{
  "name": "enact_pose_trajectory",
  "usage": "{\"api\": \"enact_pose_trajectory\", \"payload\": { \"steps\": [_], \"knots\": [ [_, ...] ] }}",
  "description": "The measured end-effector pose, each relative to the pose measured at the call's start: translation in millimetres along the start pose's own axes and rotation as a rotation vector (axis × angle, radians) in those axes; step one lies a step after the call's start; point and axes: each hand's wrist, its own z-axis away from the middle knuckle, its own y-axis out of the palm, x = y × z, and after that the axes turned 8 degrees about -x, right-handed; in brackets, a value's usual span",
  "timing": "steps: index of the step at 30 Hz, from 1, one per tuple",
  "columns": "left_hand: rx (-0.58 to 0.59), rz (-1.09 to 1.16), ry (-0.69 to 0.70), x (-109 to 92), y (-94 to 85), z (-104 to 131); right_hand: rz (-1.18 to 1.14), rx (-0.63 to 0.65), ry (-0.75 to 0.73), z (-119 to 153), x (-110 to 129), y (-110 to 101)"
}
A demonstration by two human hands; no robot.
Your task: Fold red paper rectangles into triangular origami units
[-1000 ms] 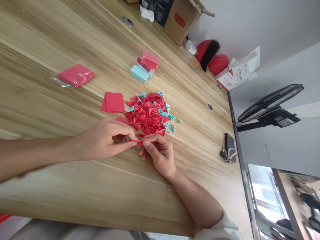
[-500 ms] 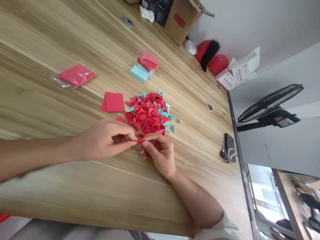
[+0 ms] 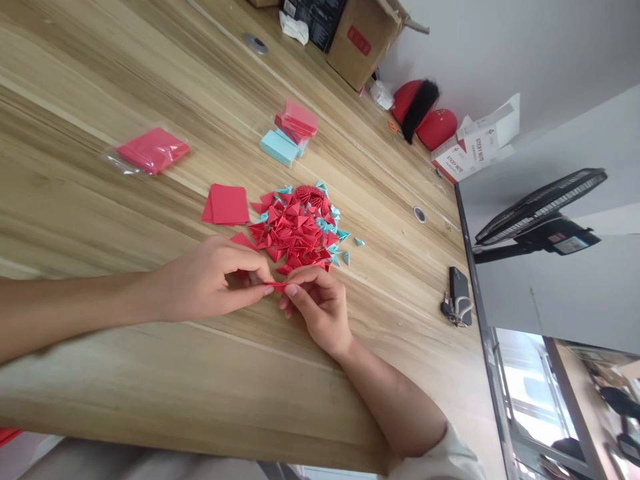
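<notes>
Between my two hands is a small folded piece of red paper [image 3: 277, 287], seen nearly edge-on. My left hand [image 3: 213, 279] pinches its left end between thumb and fingers. The thumb and forefinger of my right hand [image 3: 320, 303] close on its right end, the other fingers curled beneath. Just beyond the fingers lies a heap of folded red paper triangles [image 3: 295, 233], with light blue folded triangles [image 3: 345, 235] around its edge. Square red paper sheets [image 3: 229, 205] lie beside the heap. Another bit of red paper [image 3: 243, 241] is partly hidden behind my left hand.
A clear bag of red paper [image 3: 154, 151] lies at the left. Farther back are stacks of light blue paper [image 3: 279, 148] and red paper [image 3: 299, 120]. Keys [image 3: 456, 311] and a black case [image 3: 459, 287] rest near the right edge, by a black fan [image 3: 540, 207]. Boxes [image 3: 363, 43] stand at the back.
Both hands keep their pinch on the folded red paper, which has shifted very slightly downward. Nothing else has visibly moved.
</notes>
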Motion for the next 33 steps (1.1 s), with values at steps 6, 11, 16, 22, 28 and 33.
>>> {"api": "enact_pose_trajectory", "payload": {
  "steps": [6, 11, 16, 22, 28, 33],
  "knots": [
    [-0.013, 0.009, 0.016, 0.1, 0.3, -0.3, 0.045, -0.008, -0.036, 0.7, -0.9, 0.2],
    [-0.023, 0.003, 0.033, -0.4, 0.0, -0.4, 0.036, -0.014, -0.038, 0.0, -1.2, 0.2],
    [-0.023, -0.011, 0.034, 1.5, 0.3, 0.3, 0.026, -0.022, 0.015, -0.9, -0.5, 0.1],
    [-0.022, -0.02, 0.035, 1.6, 0.4, 0.2, 0.029, -0.026, 0.058, -1.6, -0.8, 0.4],
    [-0.029, -0.032, 0.033, 3.3, 1.2, 0.4, 0.025, -0.003, 0.064, -2.3, -1.9, -0.4],
    [-0.032, -0.04, 0.031, 0.9, 0.3, 0.9, 0.028, 0.017, 0.081, -2.7, -0.9, -1.7]
  ]
}}
